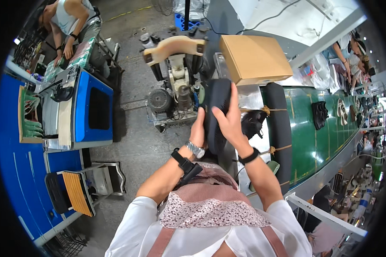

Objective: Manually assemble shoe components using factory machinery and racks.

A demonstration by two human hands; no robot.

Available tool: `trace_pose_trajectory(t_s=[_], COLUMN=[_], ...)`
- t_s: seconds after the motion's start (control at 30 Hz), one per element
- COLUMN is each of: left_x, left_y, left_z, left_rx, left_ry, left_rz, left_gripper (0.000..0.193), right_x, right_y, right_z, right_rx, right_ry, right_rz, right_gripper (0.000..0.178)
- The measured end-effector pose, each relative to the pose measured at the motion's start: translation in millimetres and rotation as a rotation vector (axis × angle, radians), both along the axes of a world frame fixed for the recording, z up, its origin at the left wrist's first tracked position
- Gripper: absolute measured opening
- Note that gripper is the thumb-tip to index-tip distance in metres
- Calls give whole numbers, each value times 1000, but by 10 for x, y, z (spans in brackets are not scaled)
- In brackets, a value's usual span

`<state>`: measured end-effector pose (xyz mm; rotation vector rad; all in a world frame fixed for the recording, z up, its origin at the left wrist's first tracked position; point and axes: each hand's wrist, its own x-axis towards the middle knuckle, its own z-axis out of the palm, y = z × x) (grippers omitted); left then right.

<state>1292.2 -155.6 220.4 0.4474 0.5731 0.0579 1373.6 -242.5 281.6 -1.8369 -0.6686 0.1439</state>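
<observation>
Head: both hands on black shoe (217, 115)

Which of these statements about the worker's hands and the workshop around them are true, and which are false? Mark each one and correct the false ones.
1. Both hands grip a dark shoe. True: the left hand and right hand hold the dark shoe.
2. The cardboard box lies open. False: it is closed.
3. The conveyor belt is green. True.
4. The belt carries nothing. False: sandals lie on it.
5. The left wrist bears a wristwatch. True.
</observation>
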Motion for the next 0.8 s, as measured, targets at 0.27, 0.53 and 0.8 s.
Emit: trace_pose_trajectory(t_s=[0.27, 0.53, 0.8], left_x=[-43, -269, -209], left_y=[578, 554, 606], left_z=[-267, -249, -216], left_rx=[81, -53, -274], left_ry=[96, 89, -230], left_rz=[254, -20, 42], left_gripper=[86, 72, 87], right_x=[-31, -204, -234], right_y=[1138, 1013, 965], right_z=[201, 190, 138], right_rx=[-585, -657, -508], right_ry=[-253, -343, -343], right_rz=[144, 123, 82], right_gripper=[99, 99, 98])
